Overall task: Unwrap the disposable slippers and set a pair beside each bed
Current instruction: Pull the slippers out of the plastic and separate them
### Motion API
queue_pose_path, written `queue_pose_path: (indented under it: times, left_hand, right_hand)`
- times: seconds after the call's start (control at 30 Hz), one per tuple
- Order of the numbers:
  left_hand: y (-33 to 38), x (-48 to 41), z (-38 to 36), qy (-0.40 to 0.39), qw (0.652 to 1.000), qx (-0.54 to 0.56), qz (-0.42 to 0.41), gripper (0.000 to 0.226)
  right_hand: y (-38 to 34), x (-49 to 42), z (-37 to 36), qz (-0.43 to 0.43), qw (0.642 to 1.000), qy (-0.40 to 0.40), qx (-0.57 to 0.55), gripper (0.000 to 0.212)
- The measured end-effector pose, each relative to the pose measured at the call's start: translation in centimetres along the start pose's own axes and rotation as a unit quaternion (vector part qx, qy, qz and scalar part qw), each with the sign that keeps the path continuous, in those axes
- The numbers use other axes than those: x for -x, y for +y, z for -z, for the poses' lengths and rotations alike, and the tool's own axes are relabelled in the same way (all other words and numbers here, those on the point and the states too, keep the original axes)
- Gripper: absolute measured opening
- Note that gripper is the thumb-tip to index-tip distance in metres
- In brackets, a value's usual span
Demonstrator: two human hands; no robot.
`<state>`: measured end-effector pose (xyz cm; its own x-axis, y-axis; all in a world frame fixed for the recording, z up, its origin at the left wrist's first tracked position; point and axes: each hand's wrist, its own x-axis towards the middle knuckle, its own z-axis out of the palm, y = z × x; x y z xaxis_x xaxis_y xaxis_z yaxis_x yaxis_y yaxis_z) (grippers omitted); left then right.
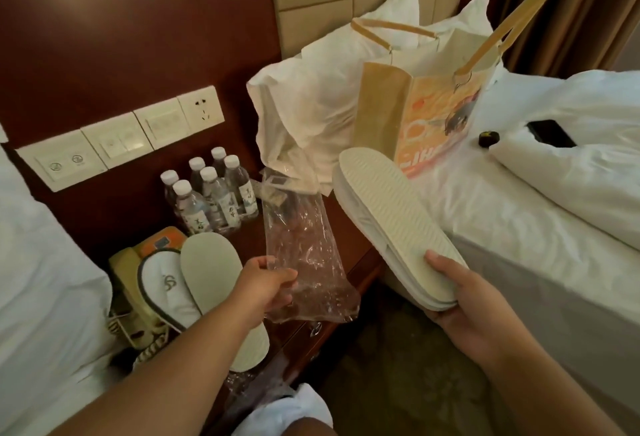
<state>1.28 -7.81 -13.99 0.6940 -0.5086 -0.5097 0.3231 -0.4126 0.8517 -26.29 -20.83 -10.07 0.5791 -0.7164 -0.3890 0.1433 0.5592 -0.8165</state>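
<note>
1. Head view: right hand [464, 300] is gripping the heel end of a stacked slipper pair [391, 224], soles up, beside the right bed [519, 214].
2. Left hand [266, 285] is pinching the empty clear wrapper [304, 248] above the nightstand [349, 255].

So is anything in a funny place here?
Yes. A pair of white disposable slippers lies on the beige corded telephone on the dark wooden nightstand, one sole-up, not on the floor. A tan paper shopping bag stands on the white bed.
</note>
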Motion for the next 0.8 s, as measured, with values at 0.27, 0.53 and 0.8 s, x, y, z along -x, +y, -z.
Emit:
queue_pose_path:
  times: [0.27,0.53,0.8]
  left_hand:
    - [-1.3,-3.3,-1.9,-0.078,0.997,0.011,0.015,0.124]
    - [-0.1,0.0,-2.7,-0.052,0.985,-0.02,-0.161,0.063]
    - [0.2,3.3,-2.0,-0.171,0.963,0.171,-0.12,0.032]
  right_hand:
    - [0.5,-2.3,-0.6,0.0,0.999,-0.028,0.016,0.031]
    - [3.1,-3.3,-4.0,-0.012,0.999,-0.05,0.013,0.043]
    - [4.9,-1.6,-8.3,-0.016,0.992,-0.107,0.065,0.059]
